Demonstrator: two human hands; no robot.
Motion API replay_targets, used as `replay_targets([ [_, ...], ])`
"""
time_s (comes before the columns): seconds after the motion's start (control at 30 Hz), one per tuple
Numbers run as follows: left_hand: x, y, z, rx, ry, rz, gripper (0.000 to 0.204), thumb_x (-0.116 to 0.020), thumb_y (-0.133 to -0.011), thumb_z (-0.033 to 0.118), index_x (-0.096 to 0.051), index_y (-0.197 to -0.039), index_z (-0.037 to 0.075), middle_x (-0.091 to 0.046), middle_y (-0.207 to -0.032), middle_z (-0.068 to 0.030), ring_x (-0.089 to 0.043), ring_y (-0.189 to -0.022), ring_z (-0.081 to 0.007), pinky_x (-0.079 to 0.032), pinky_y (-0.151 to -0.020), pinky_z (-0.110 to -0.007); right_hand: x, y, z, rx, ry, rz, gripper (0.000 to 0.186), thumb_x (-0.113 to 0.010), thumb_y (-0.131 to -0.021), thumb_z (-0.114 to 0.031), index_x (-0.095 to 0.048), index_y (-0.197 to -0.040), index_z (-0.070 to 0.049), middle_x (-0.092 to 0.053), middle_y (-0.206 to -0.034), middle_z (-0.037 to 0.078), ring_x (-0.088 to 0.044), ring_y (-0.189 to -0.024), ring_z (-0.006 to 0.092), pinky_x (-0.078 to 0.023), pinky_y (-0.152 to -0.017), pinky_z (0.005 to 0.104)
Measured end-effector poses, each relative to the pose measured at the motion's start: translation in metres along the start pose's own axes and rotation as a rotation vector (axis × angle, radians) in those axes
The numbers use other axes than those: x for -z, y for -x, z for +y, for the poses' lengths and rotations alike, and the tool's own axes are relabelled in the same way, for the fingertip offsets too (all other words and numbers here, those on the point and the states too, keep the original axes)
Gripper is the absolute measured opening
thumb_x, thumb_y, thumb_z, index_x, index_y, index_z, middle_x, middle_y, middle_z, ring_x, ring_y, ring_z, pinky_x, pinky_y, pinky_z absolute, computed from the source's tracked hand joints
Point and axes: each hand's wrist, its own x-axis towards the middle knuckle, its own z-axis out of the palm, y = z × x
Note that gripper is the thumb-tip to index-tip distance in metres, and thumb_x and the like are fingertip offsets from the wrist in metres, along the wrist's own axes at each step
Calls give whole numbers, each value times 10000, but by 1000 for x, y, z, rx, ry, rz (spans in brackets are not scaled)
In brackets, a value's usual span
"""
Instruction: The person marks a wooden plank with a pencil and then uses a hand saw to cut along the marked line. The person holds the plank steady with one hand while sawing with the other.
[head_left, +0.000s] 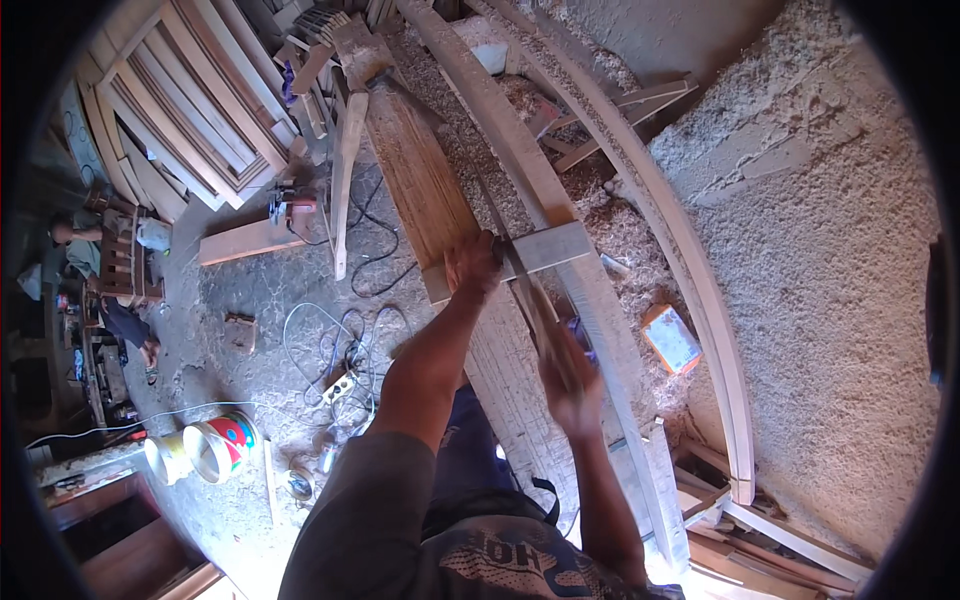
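Observation:
A short light wooden strip lies crosswise over the long, worn wooden bench. My left hand presses down on it with the fingers curled over its edge, holding it against the bench. My right hand, smeared by motion, is closed round the handle of a handsaw. The narrow blade slants away from me and crosses the strip just right of my left hand. My hand and the blur hide how deep the blade sits in the wood.
Long timber beams run along the bench's right side, with wood shavings beyond. An orange-and-white box lies there. Left on the floor are cables with a power strip, a power tool and buckets. Another person is far left.

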Motion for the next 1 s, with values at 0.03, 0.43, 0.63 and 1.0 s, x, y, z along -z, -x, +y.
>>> replay_targets([
  [0.03, 1, -1, -3, 12, -18, 0, 204, -634, -912, 368, -652, -962, 171, -650, -1022, -67, -583, -1098, -282, -407, -912, -493, 23, 38, -13, 59, 7, -1, 503, -704, -894, -57, -556, -1359, 62, -707, -1177, 220, -716, -1055, 292, -570, -865, 364],
  [0.43, 5, 0, 3, -42, 54, 65, 154, -589, -917, 282, -652, -986, 159, -664, -991, -94, -602, -1070, -312, -434, -860, -500, -14, -35, -9, 51, 38, -42, 567, -718, -888, -84, -528, -1416, -8, -698, -1195, 230, -709, -1077, 330, -561, -862, 391],
  [0.63, 18, -4, 5, 14, -9, -59, 162, -594, -911, 296, -660, -988, 169, -667, -1063, -74, -598, -1104, -281, -414, -918, -487, 93, 140, -65, 390, 589, -102, 544, -682, -794, 48, -559, -1316, 133, -700, -1130, 290, -751, -871, 349, -606, -677, 380],
  [1.0, 1, -6, 0, -27, 26, 43, 188, -610, -906, 332, -648, -969, 159, -676, -958, -89, -612, -1072, -296, -414, -910, -479, 8, 32, 10, 144, 89, 29, 536, -695, -902, -57, -525, -1400, 41, -713, -1148, 212, -723, -985, 304, -566, -821, 381],
])
